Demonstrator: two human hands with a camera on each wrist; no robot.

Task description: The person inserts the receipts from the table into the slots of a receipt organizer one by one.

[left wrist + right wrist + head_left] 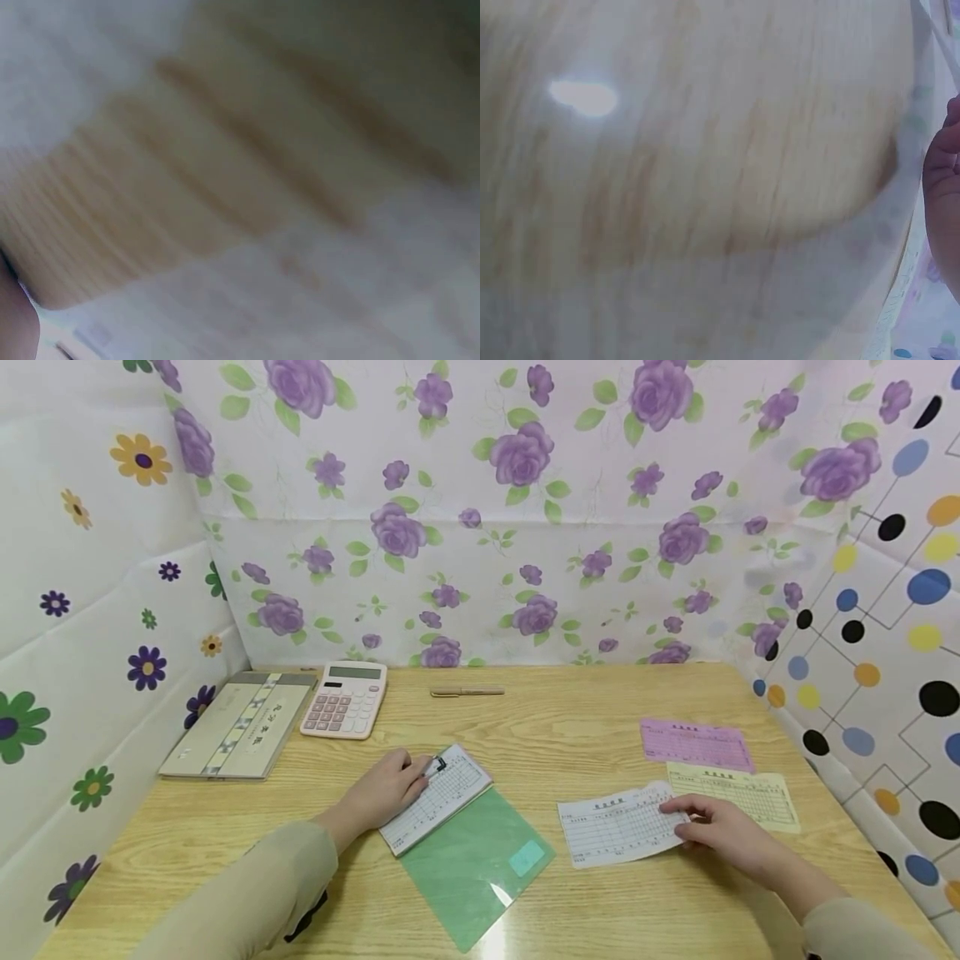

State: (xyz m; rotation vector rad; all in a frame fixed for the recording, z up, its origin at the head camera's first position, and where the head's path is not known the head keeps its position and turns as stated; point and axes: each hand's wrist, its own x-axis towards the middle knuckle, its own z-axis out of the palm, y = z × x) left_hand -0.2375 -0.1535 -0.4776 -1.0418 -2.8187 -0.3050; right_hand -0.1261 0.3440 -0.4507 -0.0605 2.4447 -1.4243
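Observation:
In the head view my left hand (393,787) holds a pad of printed forms (442,797) at its left side, fingers bent beside a small black clip (440,764). The pad lies tilted over the upper edge of a green translucent sheet (472,868), which carries a light blue label. My right hand (723,835) pinches the right end of a loose white form slip (618,827) between thumb and fingers. Part of the right hand (943,187) and a sliver of paper appear in the right wrist view. The left wrist view shows mostly blurred wood grain.
A yellow slip (757,797) lies partly behind the right hand, with a pink slip (693,743) beyond it. At the back left are a pink calculator (345,700) and a cream folder (240,727). A capped pen (467,692) lies near the table's back edge.

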